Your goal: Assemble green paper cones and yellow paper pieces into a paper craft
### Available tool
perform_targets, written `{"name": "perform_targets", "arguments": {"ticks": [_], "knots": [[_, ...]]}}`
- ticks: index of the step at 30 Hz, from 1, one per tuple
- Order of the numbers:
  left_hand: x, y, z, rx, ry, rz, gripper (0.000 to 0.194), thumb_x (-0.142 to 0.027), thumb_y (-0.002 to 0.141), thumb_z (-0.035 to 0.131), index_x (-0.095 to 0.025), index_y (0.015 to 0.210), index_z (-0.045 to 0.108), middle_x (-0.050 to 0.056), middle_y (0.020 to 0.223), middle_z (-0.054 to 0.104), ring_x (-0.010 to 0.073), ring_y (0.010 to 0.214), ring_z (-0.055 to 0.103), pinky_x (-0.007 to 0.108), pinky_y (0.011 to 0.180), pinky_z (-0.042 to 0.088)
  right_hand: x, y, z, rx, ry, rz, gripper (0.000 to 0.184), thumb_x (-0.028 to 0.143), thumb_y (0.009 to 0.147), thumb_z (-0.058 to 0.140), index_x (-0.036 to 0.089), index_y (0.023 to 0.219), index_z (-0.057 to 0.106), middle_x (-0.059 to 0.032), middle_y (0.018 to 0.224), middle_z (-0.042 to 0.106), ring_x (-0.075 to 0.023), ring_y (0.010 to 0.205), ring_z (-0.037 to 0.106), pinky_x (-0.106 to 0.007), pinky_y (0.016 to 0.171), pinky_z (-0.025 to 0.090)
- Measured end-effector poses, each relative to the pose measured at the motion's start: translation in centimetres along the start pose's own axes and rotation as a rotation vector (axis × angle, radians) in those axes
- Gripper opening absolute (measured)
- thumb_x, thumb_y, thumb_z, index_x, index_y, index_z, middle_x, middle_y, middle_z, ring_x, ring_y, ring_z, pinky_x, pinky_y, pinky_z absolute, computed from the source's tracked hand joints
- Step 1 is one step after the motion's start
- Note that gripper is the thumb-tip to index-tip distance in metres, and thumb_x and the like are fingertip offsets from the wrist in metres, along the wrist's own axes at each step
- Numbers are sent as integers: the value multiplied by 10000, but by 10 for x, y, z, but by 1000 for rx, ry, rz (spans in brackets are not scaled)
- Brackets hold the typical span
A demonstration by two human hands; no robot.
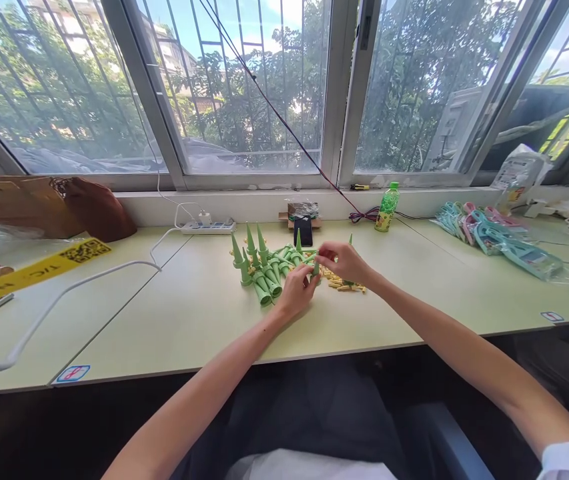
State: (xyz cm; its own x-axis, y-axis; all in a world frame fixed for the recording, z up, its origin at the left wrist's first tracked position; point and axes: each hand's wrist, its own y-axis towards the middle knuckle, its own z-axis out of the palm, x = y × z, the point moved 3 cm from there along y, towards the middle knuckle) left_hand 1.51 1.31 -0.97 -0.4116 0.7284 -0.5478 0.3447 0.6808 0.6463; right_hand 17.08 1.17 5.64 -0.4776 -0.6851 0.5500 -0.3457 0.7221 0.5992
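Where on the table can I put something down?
Two patches of the table look bare: between the white cable and the green cones, and between the bottle and the teal and pink things. It's crowded around the left hand and right hand, with yellow pieces beside.

Bench [164, 320], pale, its back edge along the window wall. Middle: green cones [267, 270], some upright, others lying; small yellow pieces [347, 287] scattered to their right. Along the back edge, left to right: brown bag [97, 210], white power strip [207, 228], small cardboard box [284, 217] with black phone [303, 232] before it, green bottle [387, 208], teal and pink packaged items [489, 233]. Front edge: left label [74, 373] and right label [551, 316], both with blue outlines.
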Motion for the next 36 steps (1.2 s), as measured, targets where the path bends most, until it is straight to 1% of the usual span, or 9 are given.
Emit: {"name": "perform_targets", "arguments": {"ticks": [6, 10, 14, 18, 21, 25, 27, 30, 36], "knots": [[0, 1, 1, -23, -12, -14, 123, -251, 959, 553, -166, 923, 636, 42, 921, 624, 86, 580, 513, 258, 634, 452, 4, 8, -4, -67, -36, 13, 202, 334, 869, 599, 178, 741, 601, -11, 658, 619, -119, 571, 508, -248, 586, 418], [2, 0, -2, -108, -36, -86, 156, -309, 982, 515, -175, 1018, 586, 37, 950, 638, 74, 531, 489, 264, 611, 444, 5, 15, -8, -165, -67, 39, 227, 355, 870, 603, 180, 725, 602, -8, 632, 610, -126, 564, 509, -260, 585, 399], [2, -2, -3, -177, -53, -115, 163, -355, 970, 526, -196, 951, 494, -9, 851, 586, 67, 495, 442, 251, 554, 392, 7, 26, -12, -274, -60, 69, 246, 380, 869, 603, 183, 723, 608, -8, 621, 607, -132, 563, 508, -272, 599, 403], [-1, -2, -3, -171, -44, -77, 135, -311, 952, 524, -209, 895, 456, -34, 775, 543, 73, 503, 424, 246, 552, 367, 9, 36, -8, -283, -15, 80, 277, 409, 865, 595, 182, 707, 600, -14, 625, 611, -136, 572, 515, -274, 604, 413], [-6, -3, -2, -90, -10, -38, 135, -239, 925, 516, -204, 804, 468, -29, 696, 545, 91, 537, 438, 248, 578, 369, 10, 41, -1, -279, -18, 82, 298, 433, 855, 603, 181, 696, 596, -15, 626, 612, -132, 569, 500, -274, 602, 406], [-17, -6, 4, 189, 22, 72, 219, -196, 902, 495, -192, 683, 494, -23, 608, 534, 100, 549, 436, 251, 594, 354, 12, 50, 8, -224, -39, 91, 342, 473, 835, 634, 182, 662, 587, -6, 599, 592, -126, 570, 477, -271, 597, 385], [-20, -7, 7, 284, 37, 86, 258, -200, 899, 492, -189, 641, 490, -28, 576, 518, 97, 527, 414, 255, 584, 339, 16, 57, 14, -144, -44, 80, 364, 482, 830, 642, 179, 635, 587, 0, 578, 568, -122, 568, 456, -270, 594, 368], [-20, -7, 7, 315, 49, 65, 289, -214, 905, 493, -188, 617, 495, -30, 550, 500, 100, 510, 394, 263, 569, 316, 28, 71, 25, -34, -32, 22, 388, 498, 838, 641, 175, 629, 598, 4, 574, 548, -121, 579, 440, -266, 591, 346], [-17, -8, 7, 298, 53, 99, 291, -200, 904, 492, -188, 613, 489, -28, 558, 487, 106, 528, 401, 266, 583, 309, 54, 110, 51, -113, -39, -63, 446, 519, 911, 577, 169, 635, 577, 19, 554, 489, -114, 580, 378, -265, 622, 332]]}}
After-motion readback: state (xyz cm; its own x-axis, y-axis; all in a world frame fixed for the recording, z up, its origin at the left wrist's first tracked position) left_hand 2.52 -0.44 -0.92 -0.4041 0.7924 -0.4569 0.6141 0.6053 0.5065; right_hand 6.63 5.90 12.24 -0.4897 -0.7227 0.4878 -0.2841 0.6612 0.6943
